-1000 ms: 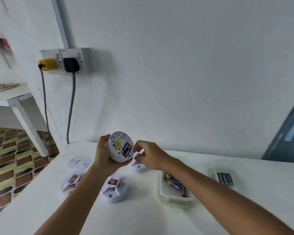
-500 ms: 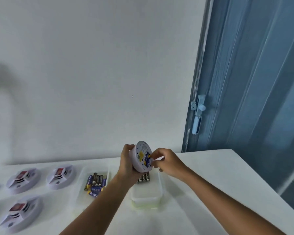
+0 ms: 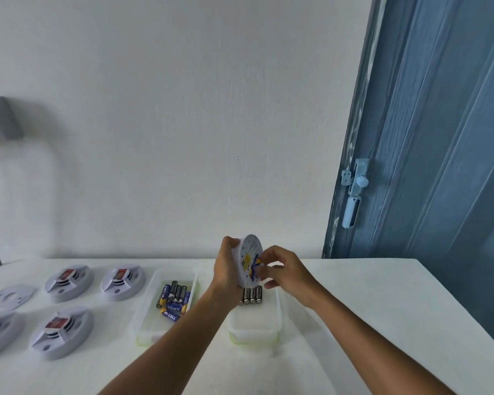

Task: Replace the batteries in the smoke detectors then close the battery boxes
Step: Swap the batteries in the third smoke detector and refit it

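Note:
My left hand [image 3: 226, 273] grips a round white smoke detector [image 3: 248, 256] on edge above the table, its back turned to the right. My right hand [image 3: 283, 270] pinches at the blue and yellow battery area on that back. What the fingers pinch is too small to tell. Under my hands a clear tray [image 3: 254, 329] holds a row of black batteries [image 3: 251, 295]. A second clear tray [image 3: 146, 317] to the left holds several blue and black batteries [image 3: 173, 299]. Several more detectors lie at the left, among them one detector [image 3: 123, 282] and another detector [image 3: 62, 332].
A loose white cover plate [image 3: 10, 296] lies at the far left of the white table [image 3: 382, 309]. A blue door [image 3: 439, 138] with a latch stands close on the right. A wall socket [image 3: 0, 118] with a grey cable is at the left edge.
The view swung right from the socket and detectors to the trays and door. Both hands carried the detector over to above the right tray, my right hand staying at its back.

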Available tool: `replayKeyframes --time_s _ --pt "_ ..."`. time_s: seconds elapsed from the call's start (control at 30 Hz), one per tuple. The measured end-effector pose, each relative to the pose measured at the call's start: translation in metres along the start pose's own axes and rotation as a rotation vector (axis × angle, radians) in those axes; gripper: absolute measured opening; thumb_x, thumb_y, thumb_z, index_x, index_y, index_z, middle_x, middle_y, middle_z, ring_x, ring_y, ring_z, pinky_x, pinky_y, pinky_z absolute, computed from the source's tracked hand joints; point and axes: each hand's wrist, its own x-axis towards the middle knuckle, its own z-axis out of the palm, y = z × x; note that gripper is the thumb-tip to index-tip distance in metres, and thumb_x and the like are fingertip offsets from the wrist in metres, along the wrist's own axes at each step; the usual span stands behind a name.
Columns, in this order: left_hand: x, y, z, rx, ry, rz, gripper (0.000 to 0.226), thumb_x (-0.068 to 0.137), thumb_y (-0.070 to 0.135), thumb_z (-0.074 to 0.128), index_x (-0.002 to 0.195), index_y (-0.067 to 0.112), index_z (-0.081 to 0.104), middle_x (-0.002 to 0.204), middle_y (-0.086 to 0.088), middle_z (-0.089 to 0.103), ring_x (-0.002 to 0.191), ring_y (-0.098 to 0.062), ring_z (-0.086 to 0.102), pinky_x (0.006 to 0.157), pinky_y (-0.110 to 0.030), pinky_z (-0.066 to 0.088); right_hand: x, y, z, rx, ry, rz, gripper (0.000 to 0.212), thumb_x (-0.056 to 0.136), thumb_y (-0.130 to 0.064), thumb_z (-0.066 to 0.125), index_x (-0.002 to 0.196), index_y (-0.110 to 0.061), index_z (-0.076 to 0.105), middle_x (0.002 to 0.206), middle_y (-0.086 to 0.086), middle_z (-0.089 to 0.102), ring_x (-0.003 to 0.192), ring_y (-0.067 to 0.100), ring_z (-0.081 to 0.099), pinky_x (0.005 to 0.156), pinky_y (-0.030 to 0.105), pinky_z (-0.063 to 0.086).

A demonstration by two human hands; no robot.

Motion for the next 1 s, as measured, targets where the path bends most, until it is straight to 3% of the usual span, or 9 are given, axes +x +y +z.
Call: replayKeyframes --time_s 0.13,0.3,0.43,0.57,0.7,0.87,1.0 --pt "0.004 0.001 -0.006 0.034 0.024 0.021 0.047 0.088 0.037 0.036 0.107 0.003 0.062 0.088 -0.017 0.058 0.075 -0.026 0.055 0.069 -0.035 0.045 0.007 -0.004 0.003 0.090 -0.015 0.004 0.018 0.082 -0.003 0.073 0.083 -0.001 0.055 0.087 0.007 0.062 0.076 0.020 0.068 0.063 0.035 0.058" --pt "0.014 0.000 -0.010 0.052 0.099 0.059 0.049 0.089 0.036 0.039 0.120 0.003 0.059 0.096 -0.018 0.059 0.084 -0.029 0.058 0.075 -0.037 0.047 0.015 -0.005 0.017 0.072 0.181 0.034 0.025 0.073 0.003 0.076 0.070 -0.010 0.055 0.069 0.000 0.063 0.068 0.017 0.062 0.063 0.033 0.053" --pt "0.019 0.004 -0.015 0.004 0.090 0.073 0.048 0.091 0.036 0.039 0.119 0.004 0.059 0.097 -0.018 0.060 0.086 -0.028 0.058 0.079 -0.038 0.045 0.026 -0.010 0.020 0.210 0.286 0.035 0.022 0.071 0.006 0.073 0.080 -0.010 0.061 0.078 0.011 0.070 0.068 0.022 0.064 0.061 0.030 0.049" --pt "0.026 0.002 -0.034 -0.014 0.141 0.055 0.047 0.090 0.039 0.041 0.119 0.008 0.061 0.106 -0.015 0.061 0.097 -0.028 0.058 0.088 -0.041 0.046 0.046 -0.009 0.012 -0.537 0.192 0.044 0.016 0.072 -0.008 0.078 0.082 -0.012 0.066 0.077 0.003 0.066 0.073 0.019 0.062 0.062 0.024 0.044" --pt "0.026 -0.001 -0.047 -0.017 0.152 0.035 0.049 0.089 0.041 0.042 0.122 0.010 0.060 0.111 -0.016 0.062 0.100 -0.029 0.059 0.088 -0.041 0.048 0.058 -0.009 0.027 -1.173 0.025 0.101 0.015 0.078 -0.007 0.066 0.091 -0.013 0.060 0.096 0.003 0.067 0.090 0.024 0.063 0.081 0.030 0.038" --pt "0.024 -0.001 -0.055 -0.023 0.143 0.026 0.050 0.089 0.042 0.041 0.122 0.010 0.061 0.107 -0.014 0.063 0.099 -0.028 0.060 0.084 -0.040 0.050 0.062 0.002 0.039 -1.437 -0.035 0.024 0.021 0.079 -0.002 0.056 0.077 -0.018 0.044 0.066 -0.005 0.044 0.075 0.024 0.055 0.085 0.036 0.027" --pt "0.024 0.000 -0.058 -0.021 0.161 0.009 0.051 0.088 0.043 0.041 0.123 0.011 0.061 0.109 -0.016 0.063 0.100 -0.029 0.060 0.082 -0.039 0.050 0.063 0.011 0.041 -1.510 -0.051 0.016 0.030 0.079 -0.003 0.057 0.065 -0.020 0.036 0.061 -0.006 0.041 0.065 0.020 0.049 0.090 0.037 0.028"
